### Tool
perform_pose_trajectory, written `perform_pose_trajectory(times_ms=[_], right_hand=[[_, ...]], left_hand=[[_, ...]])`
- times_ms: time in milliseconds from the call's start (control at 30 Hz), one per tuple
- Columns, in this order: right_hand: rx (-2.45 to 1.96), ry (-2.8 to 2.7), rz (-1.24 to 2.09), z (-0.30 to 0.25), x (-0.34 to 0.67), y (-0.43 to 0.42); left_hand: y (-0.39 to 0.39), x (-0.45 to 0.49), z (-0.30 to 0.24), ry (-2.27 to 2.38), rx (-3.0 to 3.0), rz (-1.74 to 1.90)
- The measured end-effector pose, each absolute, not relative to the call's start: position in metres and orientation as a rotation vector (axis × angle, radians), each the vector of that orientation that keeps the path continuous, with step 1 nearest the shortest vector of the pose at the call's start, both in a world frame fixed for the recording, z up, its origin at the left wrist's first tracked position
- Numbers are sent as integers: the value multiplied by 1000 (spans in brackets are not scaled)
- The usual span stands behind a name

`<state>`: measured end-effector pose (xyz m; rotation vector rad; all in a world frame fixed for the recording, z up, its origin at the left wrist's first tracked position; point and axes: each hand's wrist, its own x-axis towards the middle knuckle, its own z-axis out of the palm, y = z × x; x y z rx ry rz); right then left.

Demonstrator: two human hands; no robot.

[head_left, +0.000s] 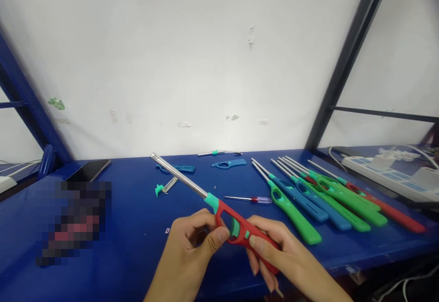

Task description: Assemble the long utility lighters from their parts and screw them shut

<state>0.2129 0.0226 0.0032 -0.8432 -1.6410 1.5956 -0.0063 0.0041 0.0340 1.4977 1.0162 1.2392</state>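
A red gas lighter (240, 223) with a green collar, green trigger and long metal barrel is held up over the table, its barrel pointing to the upper left. My left hand (192, 251) pinches the lighter at the trigger guard between thumb and forefinger. Around the handle, my right hand (284, 251) is closed, its thumb lying on the red body near the small green switch. Just beyond the hands lies a screwdriver (261, 200) with a clear purple handle and a red band. Parts of the handle are hidden behind the right hand's fingers.
Several green, blue and red lighters (295, 215) lie at the right. Blue casing halves (229, 164), a metal tube with a green collar (215, 153) and a green trigger piece (159, 189) lie at the back. A phone (89, 170) is left; a power strip (387, 174) is right.
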Motion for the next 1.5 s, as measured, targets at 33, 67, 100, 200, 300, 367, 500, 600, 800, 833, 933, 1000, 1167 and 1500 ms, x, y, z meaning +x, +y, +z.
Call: perform_pose_trajectory(times_ms=[33,67,100,200,300,367,500,600,800,833,933,1000,1167,1500], right_hand=[[-837,-1647,1610,4,213,23],[-831,-1649,1626,4,213,23],[-826,-1651,1638,5,212,23],[-825,-1659,1626,7,211,24],[-828,-1675,1610,7,211,23],[-848,-1673,1615,7,212,22],[-916,-1647,1623,4,213,21],[-909,-1647,1605,2,213,22],[-924,-1477,1473,-5,212,27],[-936,-1485,1449,-5,213,28],[-1007,-1587,1308,0,213,28],[-1057,-1597,1229,3,211,27],[-1034,-1487,1196,1,206,28],[-917,-1569,1372,15,203,22]], left_hand=[[4,-7,34,998,1503,1249],[4,-7,34,985,1508,1254],[4,-7,34,974,1515,1257],[3,-7,39,958,1548,1247],[0,-7,45,933,1564,1228],[-3,-7,48,934,1562,1229],[-3,-11,50,992,1564,1288],[0,-15,49,1042,1574,1295],[4,-19,47,1198,1623,1269],[4,-19,46,1235,1627,1289],[4,-19,42,1353,1581,1359],[3,-19,38,1328,1478,1363],[1,-21,30,1019,1111,1305],[8,-24,40,1161,1090,1335]])
